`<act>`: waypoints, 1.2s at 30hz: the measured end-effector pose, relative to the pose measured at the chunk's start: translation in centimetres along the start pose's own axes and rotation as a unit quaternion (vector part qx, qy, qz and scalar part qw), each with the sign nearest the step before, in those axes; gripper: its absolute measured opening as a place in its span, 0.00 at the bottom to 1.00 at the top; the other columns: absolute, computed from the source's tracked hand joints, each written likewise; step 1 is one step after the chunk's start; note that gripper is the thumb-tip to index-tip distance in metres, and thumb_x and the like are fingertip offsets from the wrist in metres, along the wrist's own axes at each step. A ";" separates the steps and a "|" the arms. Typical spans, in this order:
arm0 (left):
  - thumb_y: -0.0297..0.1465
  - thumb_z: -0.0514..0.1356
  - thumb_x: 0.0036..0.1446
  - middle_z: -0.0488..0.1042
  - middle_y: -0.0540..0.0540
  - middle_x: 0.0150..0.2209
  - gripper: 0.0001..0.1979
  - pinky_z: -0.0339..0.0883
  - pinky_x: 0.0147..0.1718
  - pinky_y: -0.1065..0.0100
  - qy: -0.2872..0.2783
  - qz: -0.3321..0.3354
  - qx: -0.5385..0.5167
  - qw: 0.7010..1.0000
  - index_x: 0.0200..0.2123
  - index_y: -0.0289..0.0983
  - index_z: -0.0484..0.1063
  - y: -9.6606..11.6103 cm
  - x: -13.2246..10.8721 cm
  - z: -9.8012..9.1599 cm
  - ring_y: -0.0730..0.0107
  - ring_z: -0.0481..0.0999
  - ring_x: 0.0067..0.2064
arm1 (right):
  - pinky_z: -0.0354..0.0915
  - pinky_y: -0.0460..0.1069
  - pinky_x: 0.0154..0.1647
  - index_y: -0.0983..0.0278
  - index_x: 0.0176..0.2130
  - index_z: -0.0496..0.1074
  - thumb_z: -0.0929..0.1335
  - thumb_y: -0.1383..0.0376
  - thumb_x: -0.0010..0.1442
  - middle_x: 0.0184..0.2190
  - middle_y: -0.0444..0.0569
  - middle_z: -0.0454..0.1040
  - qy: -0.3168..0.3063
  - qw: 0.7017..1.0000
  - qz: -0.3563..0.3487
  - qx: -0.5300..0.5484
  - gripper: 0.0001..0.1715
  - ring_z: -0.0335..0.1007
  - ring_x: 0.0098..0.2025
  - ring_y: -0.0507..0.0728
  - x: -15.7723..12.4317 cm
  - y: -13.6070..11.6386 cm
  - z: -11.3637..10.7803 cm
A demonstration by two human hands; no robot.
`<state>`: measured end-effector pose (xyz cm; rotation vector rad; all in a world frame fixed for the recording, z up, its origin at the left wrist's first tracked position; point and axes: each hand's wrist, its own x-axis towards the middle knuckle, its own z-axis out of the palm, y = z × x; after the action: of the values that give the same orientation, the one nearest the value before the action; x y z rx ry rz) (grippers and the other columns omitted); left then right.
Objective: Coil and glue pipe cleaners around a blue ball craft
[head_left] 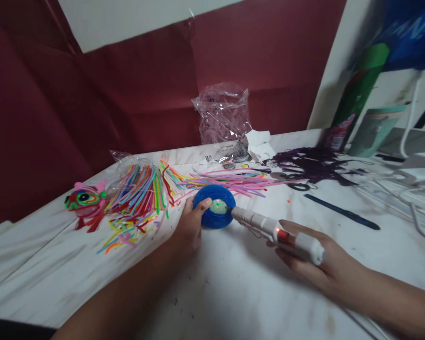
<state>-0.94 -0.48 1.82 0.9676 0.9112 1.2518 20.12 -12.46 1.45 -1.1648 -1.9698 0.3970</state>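
Note:
My left hand (194,222) grips the left edge of a blue round piece (216,223), its thumb lying over the rim. The piece looks like a ring or shallow bowl with a pale, green-speckled centre (218,206). My right hand (315,264) is wrapped round a white hot glue gun (262,225) with a lit orange light and a red section. Its nozzle points left at the right side of the blue piece; whether it touches I cannot tell. Left of my left hand lie many coloured pipe cleaners (141,189), beside a red and pink animal figure (87,202).
Behind the blue piece stands a crumpled clear plastic bag (223,113). To the right are a dark stick-like tool (342,212), a tangle of dark purple strands (308,163), a pale green cup (375,130) and white cables (416,212). Pink strips (230,180) lie behind.

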 end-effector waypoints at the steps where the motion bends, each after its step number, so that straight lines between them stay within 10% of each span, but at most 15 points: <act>1: 0.36 0.68 0.42 0.76 0.46 0.37 0.23 0.70 0.36 0.65 0.000 0.002 -0.003 1.000 0.41 0.37 0.66 0.0 0.0 0.0 0.66 0.76 0.36 | 0.66 0.47 0.27 0.61 0.36 0.66 0.61 0.68 0.62 0.29 0.45 0.71 0.000 1.000 0.002 0.001 0.05 0.69 0.28 0.54 0.0 0.0 0.0; 36: 0.36 0.68 0.41 0.76 0.45 0.38 0.26 0.69 0.37 0.64 -0.007 0.003 0.042 0.999 0.44 0.37 0.67 -0.3 0.1 0.0 0.64 0.76 0.37 | 0.66 0.48 0.29 0.59 0.29 0.60 0.61 0.66 0.61 0.28 0.46 0.69 0.027 1.000 0.001 -0.007 0.08 0.72 0.34 0.57 0.3 -0.1 -0.1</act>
<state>-0.85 -0.44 1.49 1.0447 0.9570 1.2189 20.02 -12.22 1.70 -1.1753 -1.9278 0.3510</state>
